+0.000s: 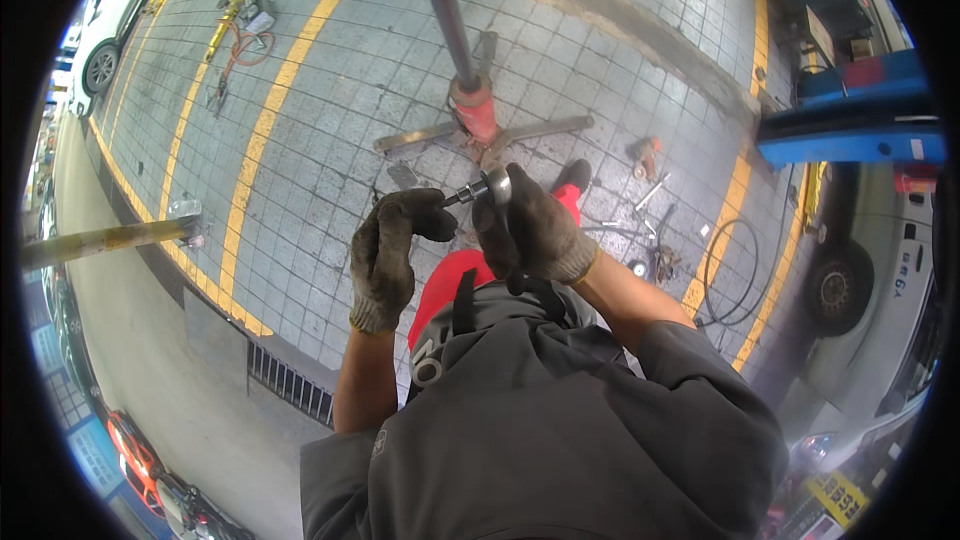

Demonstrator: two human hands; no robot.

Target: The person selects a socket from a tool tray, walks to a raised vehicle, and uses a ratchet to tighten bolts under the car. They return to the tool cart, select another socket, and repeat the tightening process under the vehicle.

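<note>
Both my hands wear dark, soiled knit gloves and meet in front of my body. Between them is a metal part (pixel 496 183) with a round silver head, a stepped collar and a thin dark shaft. My right hand (pixel 530 232) is closed round the head end, its palm hiding some of the part. At the shaft's thin tip, the fingers of my left hand (pixel 388 250) are bent together in a pinch. Just beyond the hands stands a red jack stand (pixel 476 112) with a tall dark post and spread legs on the tiled floor.
A wrench (pixel 652 192) and a black hose (pixel 707 285) lie on the floor to the right. A blue lift arm (pixel 850 145) juts in near a white vehicle (pixel 900 310). Far left are an orange hose (pixel 240 48), a yellow post (pixel 110 243) and a floor grate (pixel 288 380).
</note>
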